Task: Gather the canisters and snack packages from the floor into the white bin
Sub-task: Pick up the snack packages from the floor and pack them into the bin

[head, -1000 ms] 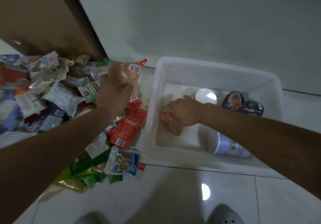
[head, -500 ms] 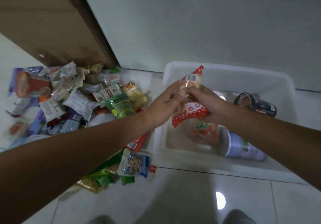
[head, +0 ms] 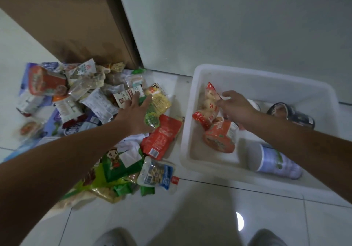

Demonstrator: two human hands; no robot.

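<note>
The white bin [head: 266, 79] sits on the floor at right. My right hand [head: 236, 107] is inside it and pinches the edge of a red-and-white snack pack [head: 208, 104] that leans over a red noodle cup [head: 221, 140]. A white-and-purple canister [head: 278, 162] and a dark canister [head: 293, 117] lie in the bin too. Over the pile of snack packages [head: 91, 97] on the left, my left hand [head: 137, 112] hovers with fingers spread, right by a round green pack [head: 151, 119] and a yellow pack [head: 160, 100].
A brown door [head: 66, 20] and a pale wall [head: 228, 26] stand behind the pile and the bin. A red pouch [head: 162, 138], green bags [head: 118, 165] and a clear blue-labelled pack [head: 156, 173] lie between the pile and the bin. My shoes [head: 116, 238] show at the bottom.
My left hand handed the red-and-white pack to my right hand and swung back left over the pile. My right hand lowered the pack into the bin.
</note>
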